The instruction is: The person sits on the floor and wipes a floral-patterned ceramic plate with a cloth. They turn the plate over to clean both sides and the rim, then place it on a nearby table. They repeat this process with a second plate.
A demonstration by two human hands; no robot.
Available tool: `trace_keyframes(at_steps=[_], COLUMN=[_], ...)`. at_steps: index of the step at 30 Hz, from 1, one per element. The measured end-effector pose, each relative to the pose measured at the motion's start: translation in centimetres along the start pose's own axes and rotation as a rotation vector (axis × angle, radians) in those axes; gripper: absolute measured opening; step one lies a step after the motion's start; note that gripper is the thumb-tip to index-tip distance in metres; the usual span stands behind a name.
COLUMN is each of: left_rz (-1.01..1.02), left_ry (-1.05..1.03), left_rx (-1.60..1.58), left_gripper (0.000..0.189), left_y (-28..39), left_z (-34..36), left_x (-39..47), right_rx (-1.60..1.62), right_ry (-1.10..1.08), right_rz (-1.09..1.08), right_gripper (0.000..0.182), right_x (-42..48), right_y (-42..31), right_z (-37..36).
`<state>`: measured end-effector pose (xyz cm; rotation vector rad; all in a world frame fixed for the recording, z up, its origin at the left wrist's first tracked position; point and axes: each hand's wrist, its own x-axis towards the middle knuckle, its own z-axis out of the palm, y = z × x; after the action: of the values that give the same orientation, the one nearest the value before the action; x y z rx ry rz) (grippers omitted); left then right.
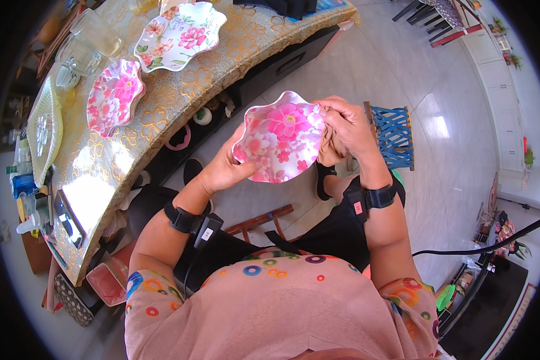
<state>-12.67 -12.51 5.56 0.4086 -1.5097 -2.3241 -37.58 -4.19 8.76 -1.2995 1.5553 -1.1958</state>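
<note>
A scallop-edged plate (283, 139) with pink flowers is held up in front of me, its patterned face towards the camera. My left hand (231, 164) grips its left edge, thumb on the face. At the right edge, my right hand (344, 121) pinches a brown cloth (332, 146) against the rim; some of its fingers are hidden. On the table to the left lies a stack of similar pink-flowered plates (114, 99). Beyond it sits a larger white scalloped dish (180, 38) with flowers and green leaves.
The table (155, 112) has a gold-patterned cover and a curved-looking edge. Glass cups (78, 54), a pale woven tray (45, 130) and a phone (69, 218) stand or lie there. A blue woven stool (391, 137) and a pink bin (110, 279) are on the floor.
</note>
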Motion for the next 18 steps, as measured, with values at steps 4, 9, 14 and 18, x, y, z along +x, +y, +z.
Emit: trace_keyframes(at_steps=[4,9,14,18], left_rz=[-0.034,-0.041,-0.070,-0.079], left_ry=[0.060,0.070,0.132,0.172], left_rx=[-0.056,-0.335,-0.454,-0.474], left_gripper=[0.072,0.064,0.051,0.048], left_y=[0.0,-1.1,-1.2,-1.2], left_z=[0.1,-0.3,-0.5,-0.3], left_x=[0.1,0.5,0.5,0.5], right_rx=[-0.036,0.242,0.357,0.576], right_ry=[0.066,0.188,0.510,0.631], right_rz=[0.030,0.174,0.083,0.056], right_gripper=[0.021,0.026,0.032,0.033], right_x=[0.1,0.6,1.3,1.2], right_y=[0.4,-0.3,0.2,-0.7], right_z=[0.4,0.4,-1.1,-2.1])
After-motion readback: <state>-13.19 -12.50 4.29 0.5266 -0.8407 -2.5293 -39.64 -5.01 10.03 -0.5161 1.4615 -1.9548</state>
